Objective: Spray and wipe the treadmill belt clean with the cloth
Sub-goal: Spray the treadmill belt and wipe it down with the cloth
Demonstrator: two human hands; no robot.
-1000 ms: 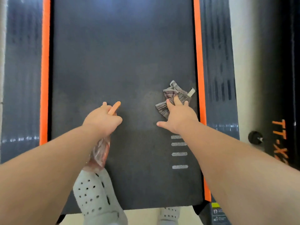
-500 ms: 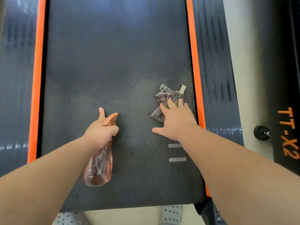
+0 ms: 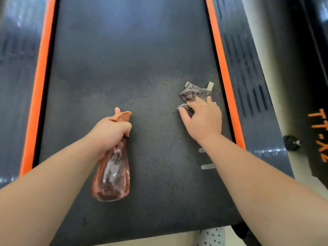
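Though crumpled, cloth (image 3: 191, 95) shows grey stripes.

Dark grey belt (image 3: 124, 68) between 2 orange strips (image 3: 220, 68), translucent pink-orange spray bottle (image 3: 111, 174), grey-and-maroon striped cloth (image 3: 193, 95), orange lettering (image 3: 317, 135) on black.

Spray bottle (image 3: 111, 173) left above treadmill belt (image 3: 124, 68), cloth (image 3: 194, 95) right on belt near side rail (image 3: 223, 71)

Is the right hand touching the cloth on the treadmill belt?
Touching. The head view shows the right hand lying on the cloth, its fingers overlapping the fabric with no gap, on the belt.
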